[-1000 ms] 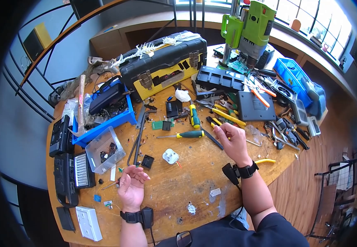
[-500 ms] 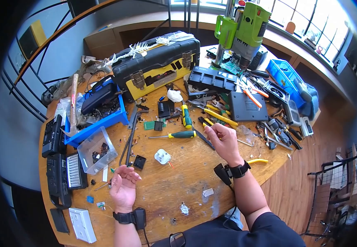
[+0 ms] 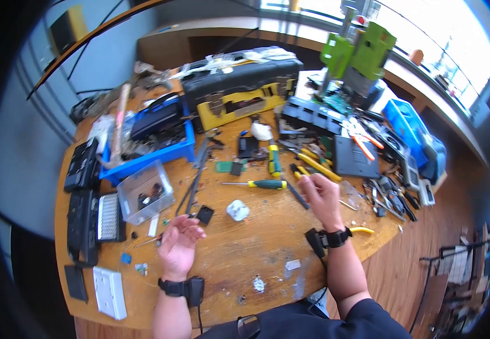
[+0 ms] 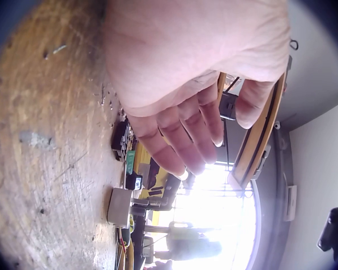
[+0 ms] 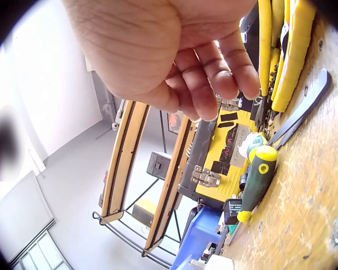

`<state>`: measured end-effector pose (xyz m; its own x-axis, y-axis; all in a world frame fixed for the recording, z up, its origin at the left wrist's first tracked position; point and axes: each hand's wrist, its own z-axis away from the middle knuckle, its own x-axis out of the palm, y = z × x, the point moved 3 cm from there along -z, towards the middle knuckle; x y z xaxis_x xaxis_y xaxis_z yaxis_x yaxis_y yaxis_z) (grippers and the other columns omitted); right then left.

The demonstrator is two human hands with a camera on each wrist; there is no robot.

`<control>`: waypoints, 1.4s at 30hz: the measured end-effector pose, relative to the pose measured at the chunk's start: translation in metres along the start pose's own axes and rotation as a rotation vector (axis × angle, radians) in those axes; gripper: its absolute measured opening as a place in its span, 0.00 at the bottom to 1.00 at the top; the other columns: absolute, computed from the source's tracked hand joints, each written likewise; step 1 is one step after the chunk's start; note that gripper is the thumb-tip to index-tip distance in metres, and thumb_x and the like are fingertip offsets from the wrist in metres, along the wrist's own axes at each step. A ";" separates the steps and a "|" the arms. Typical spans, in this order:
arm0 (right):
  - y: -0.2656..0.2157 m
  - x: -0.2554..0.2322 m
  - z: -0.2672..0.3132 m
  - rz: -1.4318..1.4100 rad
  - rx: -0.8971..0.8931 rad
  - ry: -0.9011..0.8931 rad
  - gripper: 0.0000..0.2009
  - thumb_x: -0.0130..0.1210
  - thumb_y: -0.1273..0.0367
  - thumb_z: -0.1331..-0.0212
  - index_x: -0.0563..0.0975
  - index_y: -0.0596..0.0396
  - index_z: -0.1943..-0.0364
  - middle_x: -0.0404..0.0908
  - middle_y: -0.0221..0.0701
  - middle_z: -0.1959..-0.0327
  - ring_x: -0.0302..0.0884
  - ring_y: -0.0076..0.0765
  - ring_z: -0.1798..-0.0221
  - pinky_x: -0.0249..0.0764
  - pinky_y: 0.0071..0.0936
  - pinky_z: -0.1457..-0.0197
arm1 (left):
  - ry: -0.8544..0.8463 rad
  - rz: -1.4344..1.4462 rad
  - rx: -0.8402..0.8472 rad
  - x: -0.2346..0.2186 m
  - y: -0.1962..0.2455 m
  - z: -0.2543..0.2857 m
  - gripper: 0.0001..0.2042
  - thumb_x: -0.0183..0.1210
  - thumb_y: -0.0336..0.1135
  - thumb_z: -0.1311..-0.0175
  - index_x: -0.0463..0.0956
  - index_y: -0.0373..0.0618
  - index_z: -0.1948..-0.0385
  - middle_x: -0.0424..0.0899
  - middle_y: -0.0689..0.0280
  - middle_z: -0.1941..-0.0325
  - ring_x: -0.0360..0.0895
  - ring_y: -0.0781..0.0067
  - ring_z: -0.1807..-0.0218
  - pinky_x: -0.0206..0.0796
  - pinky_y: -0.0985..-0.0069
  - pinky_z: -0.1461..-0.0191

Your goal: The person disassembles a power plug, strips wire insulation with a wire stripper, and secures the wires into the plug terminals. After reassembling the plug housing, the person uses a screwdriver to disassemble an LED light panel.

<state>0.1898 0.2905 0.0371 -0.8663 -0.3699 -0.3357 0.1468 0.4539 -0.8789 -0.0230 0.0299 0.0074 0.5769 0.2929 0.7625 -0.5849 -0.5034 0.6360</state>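
My left hand [image 3: 180,243] is held over the near left of the wooden bench, palm up with loosely bent fingers and nothing in them. A black square plastic piece [image 3: 204,214] lies just beyond its fingertips. The right hand [image 3: 319,199] hovers on the right side, fingers loosely curled and empty. Close to it are yellow-handled pliers [image 3: 318,168] and grey tweezers [image 5: 304,107]. A green-and-yellow screwdriver [image 3: 267,184] lies left of that hand, and a second screwdriver [image 3: 273,158] lies behind it. Between the hands sits a white plug adapter [image 3: 237,210].
A black-and-yellow toolbox [image 3: 239,104] stands at the back, beside a green drill press [image 3: 363,59]. At left are a blue bin [image 3: 149,164] with a hammer [image 3: 121,121], a clear box [image 3: 146,195] and a white socket plate [image 3: 109,292]. Pliers and cutters [image 3: 392,195] pile up at right.
The head view has swung and blurred, so the bench sits shifted in it. Both hands keep nearly the same pose and place, and the things on the bench have not moved.
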 end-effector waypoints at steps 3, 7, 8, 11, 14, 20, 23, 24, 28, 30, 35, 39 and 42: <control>-0.012 -0.002 0.001 0.043 0.035 0.024 0.12 0.53 0.67 0.39 0.77 0.60 0.77 0.69 0.22 0.87 0.63 0.13 0.83 0.59 0.15 0.81 | -0.044 -0.001 -0.008 -0.003 -0.001 -0.001 0.20 0.53 0.41 0.39 0.70 0.39 0.49 0.77 0.50 0.51 0.77 0.58 0.52 0.67 0.61 0.47; -0.007 0.003 0.001 -0.022 0.041 -0.015 0.13 0.50 0.67 0.36 0.76 0.60 0.76 0.68 0.21 0.86 0.62 0.12 0.83 0.55 0.14 0.81 | -0.035 0.010 -0.037 -0.003 0.002 -0.001 0.18 0.51 0.37 0.37 0.69 0.37 0.48 0.77 0.51 0.51 0.77 0.59 0.52 0.67 0.65 0.47; -0.006 0.004 0.002 -0.062 0.043 -0.025 0.12 0.50 0.67 0.36 0.76 0.60 0.75 0.69 0.21 0.85 0.62 0.12 0.83 0.55 0.13 0.81 | -0.048 0.014 -0.044 -0.005 0.001 -0.002 0.18 0.51 0.38 0.37 0.69 0.38 0.48 0.77 0.51 0.51 0.77 0.60 0.52 0.68 0.65 0.47; -0.002 0.005 0.001 -0.075 0.041 -0.021 0.12 0.50 0.67 0.36 0.75 0.59 0.74 0.69 0.21 0.86 0.61 0.12 0.84 0.55 0.13 0.82 | -0.031 0.011 -0.030 -0.006 0.001 -0.002 0.18 0.51 0.39 0.37 0.70 0.38 0.49 0.77 0.52 0.51 0.77 0.61 0.53 0.68 0.66 0.48; 0.000 0.006 0.000 -0.119 0.032 -0.012 0.11 0.50 0.66 0.36 0.75 0.57 0.74 0.69 0.21 0.86 0.61 0.12 0.85 0.54 0.12 0.82 | -0.023 -0.001 -0.045 -0.004 0.003 -0.001 0.19 0.53 0.41 0.37 0.70 0.39 0.49 0.77 0.53 0.52 0.77 0.62 0.54 0.68 0.67 0.49; -0.004 0.007 0.000 -0.093 0.025 -0.029 0.12 0.50 0.65 0.35 0.75 0.57 0.74 0.70 0.22 0.85 0.61 0.12 0.85 0.54 0.12 0.82 | -0.032 -0.011 -0.053 -0.003 0.004 -0.001 0.19 0.54 0.42 0.38 0.71 0.39 0.50 0.78 0.54 0.53 0.77 0.64 0.55 0.68 0.69 0.50; -0.001 0.007 0.000 -0.086 0.017 -0.042 0.13 0.49 0.64 0.35 0.75 0.57 0.74 0.70 0.22 0.85 0.61 0.12 0.85 0.54 0.12 0.82 | -0.031 -0.019 -0.056 -0.002 0.004 -0.001 0.19 0.54 0.42 0.38 0.72 0.39 0.50 0.78 0.55 0.53 0.77 0.64 0.55 0.68 0.68 0.50; -0.002 0.008 0.001 -0.090 0.025 -0.035 0.13 0.49 0.64 0.35 0.75 0.57 0.74 0.69 0.22 0.85 0.61 0.12 0.85 0.54 0.12 0.82 | -0.034 -0.020 -0.056 -0.002 0.004 0.000 0.19 0.54 0.42 0.38 0.72 0.39 0.50 0.78 0.55 0.53 0.77 0.64 0.55 0.68 0.68 0.50; 0.001 0.007 0.000 -0.113 0.025 -0.039 0.13 0.49 0.65 0.35 0.74 0.57 0.74 0.68 0.22 0.86 0.60 0.12 0.85 0.54 0.12 0.82 | -0.042 -0.012 -0.052 -0.002 0.004 0.000 0.19 0.54 0.42 0.38 0.72 0.39 0.50 0.78 0.55 0.53 0.77 0.65 0.55 0.68 0.69 0.50; -0.001 0.008 0.000 -0.107 0.016 -0.026 0.13 0.49 0.65 0.35 0.74 0.57 0.75 0.68 0.22 0.86 0.60 0.12 0.85 0.55 0.12 0.82 | -0.055 -0.011 -0.042 0.000 0.004 -0.001 0.19 0.54 0.42 0.38 0.71 0.39 0.50 0.78 0.55 0.53 0.77 0.65 0.55 0.67 0.69 0.50; -0.003 0.010 0.001 -0.129 0.026 -0.035 0.13 0.49 0.66 0.35 0.73 0.57 0.76 0.68 0.22 0.86 0.60 0.12 0.86 0.55 0.13 0.83 | -0.063 -0.027 -0.045 -0.001 0.003 -0.001 0.20 0.54 0.43 0.38 0.71 0.39 0.50 0.79 0.55 0.54 0.77 0.65 0.55 0.68 0.69 0.50; -0.002 0.009 0.000 -0.111 0.040 -0.036 0.13 0.49 0.65 0.35 0.73 0.58 0.77 0.67 0.22 0.86 0.60 0.13 0.86 0.55 0.13 0.83 | -0.049 -0.025 -0.031 0.001 0.007 0.001 0.19 0.54 0.42 0.38 0.71 0.39 0.50 0.79 0.55 0.54 0.77 0.64 0.56 0.68 0.68 0.50; 0.004 0.006 -0.001 -0.073 0.007 -0.070 0.14 0.48 0.63 0.35 0.75 0.58 0.73 0.69 0.24 0.86 0.62 0.14 0.86 0.58 0.13 0.83 | -0.071 -0.011 0.016 0.011 0.023 0.004 0.17 0.53 0.42 0.36 0.72 0.41 0.52 0.79 0.58 0.54 0.78 0.68 0.56 0.69 0.71 0.52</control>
<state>0.1844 0.2912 0.0316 -0.8396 -0.4575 -0.2928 0.0878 0.4177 -0.9043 -0.0284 0.0182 0.0300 0.6225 0.2405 0.7447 -0.5697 -0.5133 0.6419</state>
